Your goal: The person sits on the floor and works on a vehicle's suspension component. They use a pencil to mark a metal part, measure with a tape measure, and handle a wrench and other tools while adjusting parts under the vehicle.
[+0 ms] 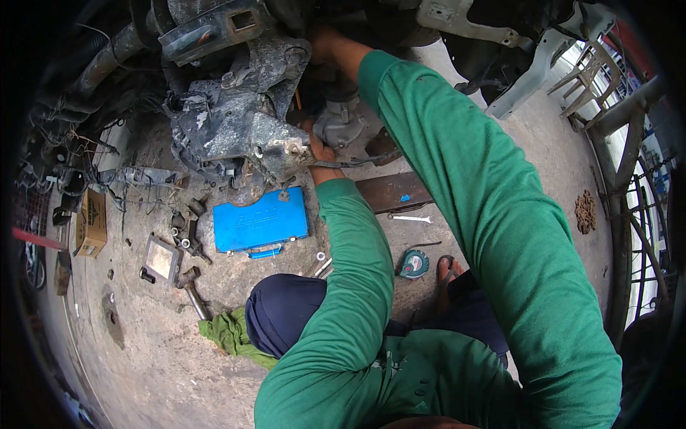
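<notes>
Both my arms, in green sleeves, reach up into the underside of a vehicle. My left hand (pixel 319 149) is at the right edge of a dirty, corroded metal bracket (pixel 236 129); its thumb side shows, while the fingers are hidden behind the metal. Farther up, my right hand (pixel 325 44) goes in beside the top of the same bracket, its fingers out of sight in the dark. A rounded grey metal housing (pixel 339 125) sits just right of my left hand. Below the bracket, a blue tool case (pixel 261 220) lies closed on the floor.
On the concrete floor lie a hammer (pixel 191 292), a green cloth (pixel 236 336), a tape measure (pixel 414 264), a wrench (pixel 411 218) and a brown metal beam (pixel 393 191). A cardboard box (pixel 91 223) stands at left, a plastic chair (pixel 589 79) at far right, near a coiled chain (pixel 585 211).
</notes>
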The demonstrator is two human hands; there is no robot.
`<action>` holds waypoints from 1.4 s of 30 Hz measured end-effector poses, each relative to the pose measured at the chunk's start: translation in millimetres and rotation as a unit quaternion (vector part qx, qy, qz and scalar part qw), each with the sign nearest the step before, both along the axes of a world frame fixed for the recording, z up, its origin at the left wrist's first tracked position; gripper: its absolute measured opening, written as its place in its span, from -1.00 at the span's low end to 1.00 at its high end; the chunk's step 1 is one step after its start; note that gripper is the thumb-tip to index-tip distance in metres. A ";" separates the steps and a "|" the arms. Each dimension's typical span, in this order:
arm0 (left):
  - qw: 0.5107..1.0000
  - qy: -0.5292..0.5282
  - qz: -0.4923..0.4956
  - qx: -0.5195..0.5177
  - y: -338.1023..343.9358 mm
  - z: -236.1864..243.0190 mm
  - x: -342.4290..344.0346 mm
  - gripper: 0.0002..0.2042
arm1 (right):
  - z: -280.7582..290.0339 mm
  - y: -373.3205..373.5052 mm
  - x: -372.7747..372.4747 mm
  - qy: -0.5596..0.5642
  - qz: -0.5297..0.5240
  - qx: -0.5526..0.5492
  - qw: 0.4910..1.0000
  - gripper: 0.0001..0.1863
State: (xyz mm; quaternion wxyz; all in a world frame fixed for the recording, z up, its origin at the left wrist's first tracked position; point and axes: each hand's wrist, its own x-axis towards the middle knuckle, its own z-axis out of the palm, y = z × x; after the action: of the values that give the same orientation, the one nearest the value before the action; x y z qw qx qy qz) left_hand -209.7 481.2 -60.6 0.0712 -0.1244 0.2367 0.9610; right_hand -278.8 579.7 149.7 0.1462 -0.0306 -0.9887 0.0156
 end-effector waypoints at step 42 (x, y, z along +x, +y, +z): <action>1.000 -0.003 0.001 0.012 -2.1 8.2 3.7 -0.67 | -12.1 -3.4 0.4 0.070 -0.043 0.043 0.996 -0.58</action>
State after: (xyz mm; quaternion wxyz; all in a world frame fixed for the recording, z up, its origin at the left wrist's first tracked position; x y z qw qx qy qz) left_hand -206.0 479.1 -52.4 0.0725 -0.1261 0.2250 0.9634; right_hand -278.3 576.3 137.6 0.2165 -0.0652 -0.9736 -0.0315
